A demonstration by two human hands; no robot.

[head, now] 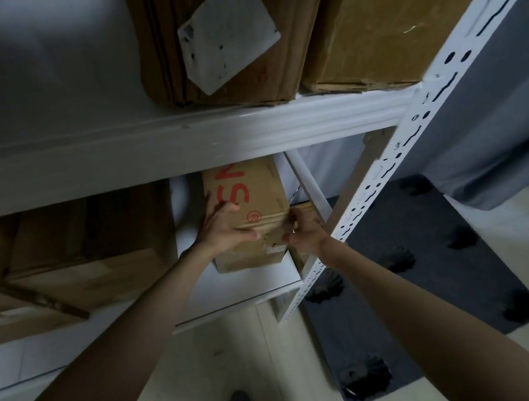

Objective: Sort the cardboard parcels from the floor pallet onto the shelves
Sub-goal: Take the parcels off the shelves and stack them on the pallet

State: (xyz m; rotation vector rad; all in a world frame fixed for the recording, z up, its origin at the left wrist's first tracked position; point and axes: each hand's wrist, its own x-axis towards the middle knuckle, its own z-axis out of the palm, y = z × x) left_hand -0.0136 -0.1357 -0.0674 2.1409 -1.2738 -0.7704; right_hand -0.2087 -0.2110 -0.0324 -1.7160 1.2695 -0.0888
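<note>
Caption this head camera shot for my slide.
Both hands, left hand and right hand, set a red-lettered parcel on the lower shelf.

1 head-worn wide-angle camera looks forward and steeply down at the white shelving rack, close enough that its middle shelf beam spans most of the frame. Below the rack, floor and dark pallet show.
</note>
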